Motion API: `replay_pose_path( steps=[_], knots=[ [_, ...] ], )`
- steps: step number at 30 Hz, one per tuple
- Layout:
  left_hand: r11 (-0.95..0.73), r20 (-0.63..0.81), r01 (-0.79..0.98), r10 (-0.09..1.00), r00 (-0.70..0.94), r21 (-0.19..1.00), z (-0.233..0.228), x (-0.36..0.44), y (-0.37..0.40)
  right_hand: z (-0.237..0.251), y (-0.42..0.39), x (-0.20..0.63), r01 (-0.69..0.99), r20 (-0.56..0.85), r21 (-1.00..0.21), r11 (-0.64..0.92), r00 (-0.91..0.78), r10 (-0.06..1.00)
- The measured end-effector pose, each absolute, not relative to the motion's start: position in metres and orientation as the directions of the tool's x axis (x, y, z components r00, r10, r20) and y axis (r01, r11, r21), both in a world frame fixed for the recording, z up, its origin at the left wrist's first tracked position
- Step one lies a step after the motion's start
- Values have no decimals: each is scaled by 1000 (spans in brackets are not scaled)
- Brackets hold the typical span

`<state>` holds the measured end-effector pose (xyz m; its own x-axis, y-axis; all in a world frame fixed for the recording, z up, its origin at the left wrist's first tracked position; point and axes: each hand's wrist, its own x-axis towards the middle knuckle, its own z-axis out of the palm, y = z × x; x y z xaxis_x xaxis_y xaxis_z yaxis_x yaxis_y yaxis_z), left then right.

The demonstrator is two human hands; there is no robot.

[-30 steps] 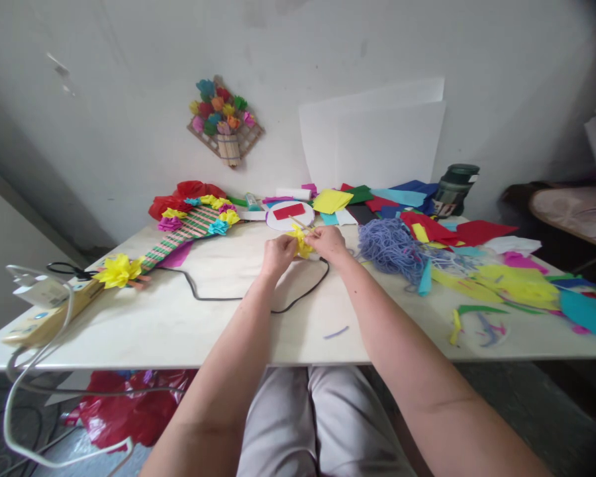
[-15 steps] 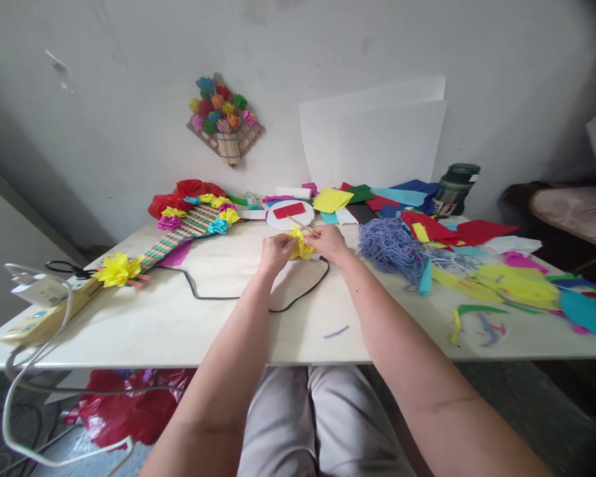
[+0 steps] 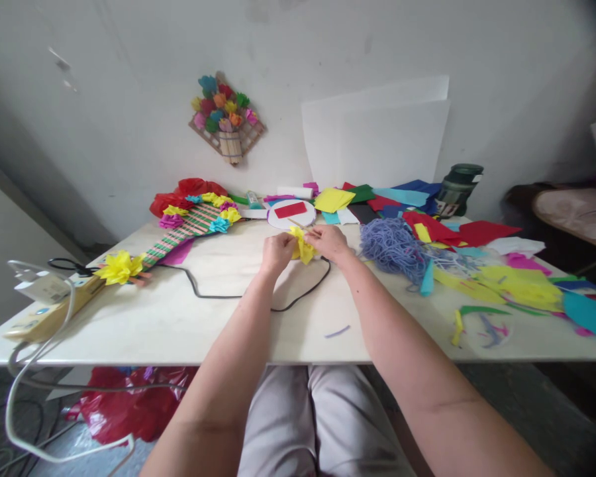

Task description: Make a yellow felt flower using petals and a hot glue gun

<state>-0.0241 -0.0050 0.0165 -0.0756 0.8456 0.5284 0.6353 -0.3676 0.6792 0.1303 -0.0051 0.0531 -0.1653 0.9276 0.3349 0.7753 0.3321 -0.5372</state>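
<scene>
left hand (image 3: 277, 252): fingers pinched on the left side of the yellow paper flower (image 3: 302, 245), above the tabletop (image 3: 218, 318), mid-far from the body.
right hand (image 3: 330, 241): fingers closed on the flower's right side and, it seems, on the thin wooden stick (image 3: 298, 225) poking out up-left of it.
flower position: held between both hands, just over the black cable (image 3: 298, 301), near the white disc (image 3: 291, 213) with a red strip.
step, judged: shaping or fixing the crepe onto the stick; best to keep the pinch at the flower's base, stick steady, turn gently so the thin paper doesn't tear.
in the way: cable loops right under the hands, could snag; blue yarn pile (image 3: 392, 246) just beside the right wrist.
around: decorated woven fan (image 3: 189, 228) with paper flowers at left, power strip (image 3: 44, 305) at the left edge, coloured paper scraps (image 3: 516, 281) at right, dark jar (image 3: 457, 189) at back, flower basket craft (image 3: 226, 122) on the wall.
</scene>
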Motion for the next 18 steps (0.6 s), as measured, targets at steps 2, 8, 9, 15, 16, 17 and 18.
replay_pose_path(
  steps=[2, 8, 9, 15, 16, 17, 18],
  knots=[
    [-360, 521, 636, 850, -78, 683, 18, -24, -6, 54, -5, 132, 755, 353, -538, 375, -202, 914],
    [-380, 503, 616, 864, -30, 690, 22, -26, -12, 50, 2, 137, 719, 400, -541, 437, -237, 885],
    [-383, 497, 612, 868, -18, 692, 23, -26, -13, 50, 3, 139, 710, 405, -542, 450, -249, 880],
    [-428, 447, 559, 887, 112, 710, 24, -31, -18, 49, 3, 147, 613, 328, -627, 481, -351, 877],
    [-434, 440, 553, 888, 132, 711, 24, -32, -18, 50, 2, 148, 587, 304, -659, 470, -363, 881],
    [-442, 436, 546, 887, 150, 711, 24, -32, -18, 50, 1, 148, 553, 278, -699, 454, -374, 885],
    [-450, 434, 539, 885, 166, 712, 24, -33, -18, 51, 0, 147, 512, 251, -742, 432, -386, 888]
  ],
)
